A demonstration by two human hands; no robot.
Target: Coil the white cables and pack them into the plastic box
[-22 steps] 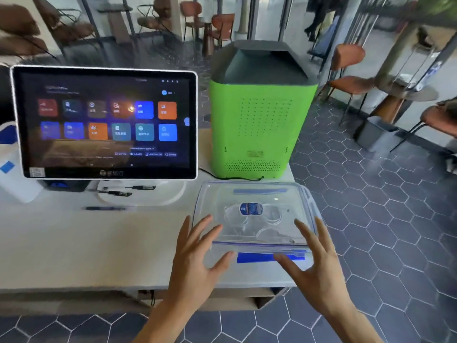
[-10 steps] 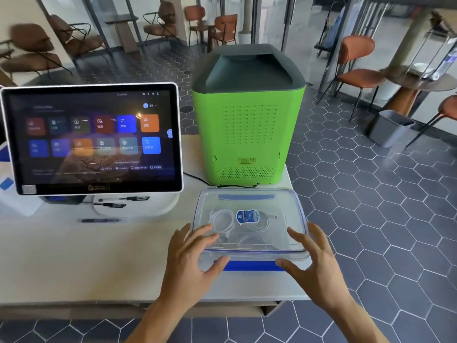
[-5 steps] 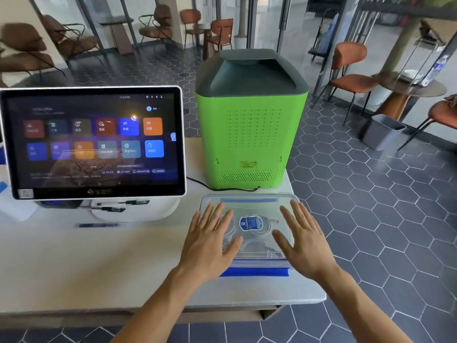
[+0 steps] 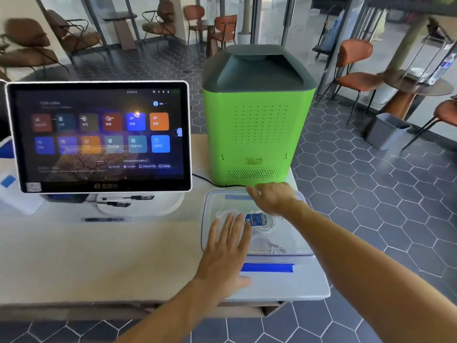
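Note:
The clear plastic box (image 4: 293, 246) sits at the table's right end with its lid on and blue latches (image 4: 267, 267) along the near and far sides. Coiled white cables (image 4: 268, 225) with a blue label (image 4: 256, 219) show through the lid. My left hand (image 4: 226, 246) lies flat on the lid's near left part, fingers straight. My right hand (image 4: 274, 198) reaches over the lid to the far edge, fingers extended on the far latch area.
A green machine (image 4: 254, 125) stands right behind the box, its black cord (image 4: 210, 181) running along the table. A touchscreen terminal (image 4: 99, 137) stands at the left, with a pen (image 4: 103, 219) in front. The table edge (image 4: 321, 280) drops off just right of the box.
My right hand has moved from the lid's near right part to its far edge. My left hand has stayed flat on the lid's left side.

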